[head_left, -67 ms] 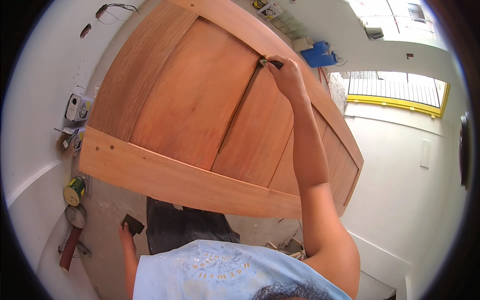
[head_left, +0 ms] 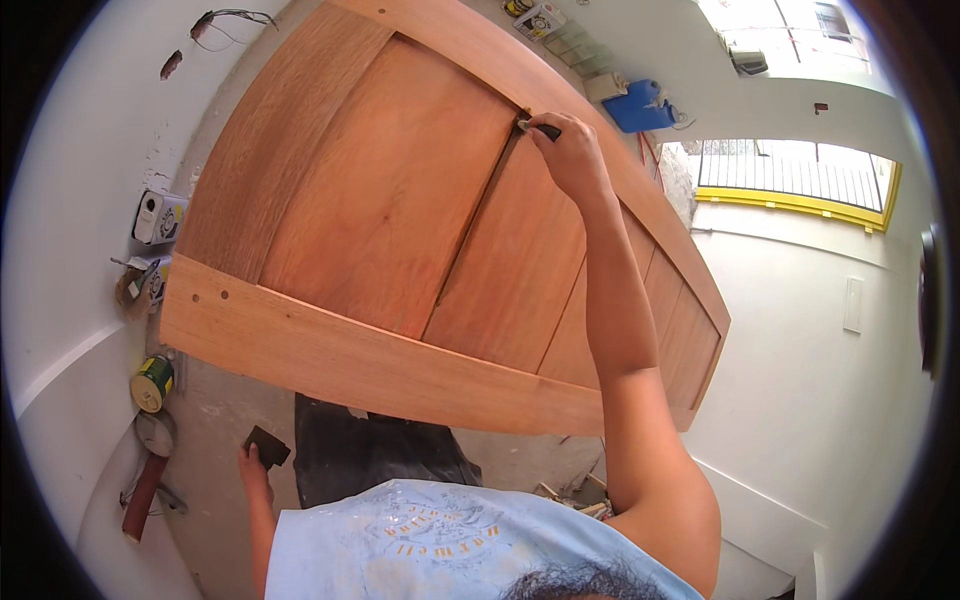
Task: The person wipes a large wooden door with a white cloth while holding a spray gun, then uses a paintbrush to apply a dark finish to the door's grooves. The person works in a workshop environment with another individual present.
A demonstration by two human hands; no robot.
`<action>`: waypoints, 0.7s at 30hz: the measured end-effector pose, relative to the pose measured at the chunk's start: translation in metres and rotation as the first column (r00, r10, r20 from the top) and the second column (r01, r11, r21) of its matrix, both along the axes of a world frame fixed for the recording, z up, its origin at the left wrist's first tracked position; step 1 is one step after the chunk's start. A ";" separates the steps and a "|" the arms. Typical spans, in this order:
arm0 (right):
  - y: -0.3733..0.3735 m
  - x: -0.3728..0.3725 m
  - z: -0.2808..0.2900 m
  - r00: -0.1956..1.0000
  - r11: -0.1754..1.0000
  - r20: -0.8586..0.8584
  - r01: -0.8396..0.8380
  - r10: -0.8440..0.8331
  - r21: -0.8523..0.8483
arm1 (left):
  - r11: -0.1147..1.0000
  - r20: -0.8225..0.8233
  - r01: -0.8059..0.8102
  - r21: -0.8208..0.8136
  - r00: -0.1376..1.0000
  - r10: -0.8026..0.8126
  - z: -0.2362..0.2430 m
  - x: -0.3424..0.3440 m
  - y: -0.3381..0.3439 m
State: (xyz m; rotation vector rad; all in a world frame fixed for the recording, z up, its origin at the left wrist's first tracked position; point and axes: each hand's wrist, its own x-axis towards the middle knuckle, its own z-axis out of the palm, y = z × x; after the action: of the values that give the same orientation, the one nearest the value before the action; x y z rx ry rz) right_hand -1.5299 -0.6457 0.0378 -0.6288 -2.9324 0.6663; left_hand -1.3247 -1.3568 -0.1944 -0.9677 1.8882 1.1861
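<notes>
A large panelled wooden door (head_left: pixel 370 210) lies across in front of me. My right hand (head_left: pixel 575 155) reaches to its far side, closed around the dark handle of a small putty knife (head_left: pixel 547 130). The knife's tip rests at the far end of a dark groove (head_left: pixel 470 240) between two panels, beside the far rail. Low on the left, my left hand (head_left: pixel 255 472) is closed on a thin, dark rectangular piece (head_left: pixel 269 447), held over the floor and apart from the door. What that piece is made of, I cannot tell.
Along the left wall stand metal cans (head_left: pixel 160 218), a green and yellow tin (head_left: pixel 152 384) and a red-bodied power tool (head_left: pixel 147 495) with a round disc. Beyond the door's far edge sits a blue jerrycan (head_left: pixel 638 106). Wires (head_left: pixel 235 15) stick out of the left wall.
The right hand and putty knife have shifted very slightly at the groove's far end. Otherwise the view has only drifted a little; both hands keep their holds.
</notes>
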 end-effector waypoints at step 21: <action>-0.078 0.110 -0.006 0.913 0.599 0.353 0.170 0.203 -0.783 | 0.998 -0.013 0.046 0.046 0.999 -0.046 0.009 -0.016 0.005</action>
State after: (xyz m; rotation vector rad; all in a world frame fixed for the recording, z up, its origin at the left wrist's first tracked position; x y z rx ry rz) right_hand -1.4194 -0.7240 0.0318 -0.8727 -2.8210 2.1816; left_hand -1.3407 -1.3517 -0.1853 -0.8893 1.8744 1.2059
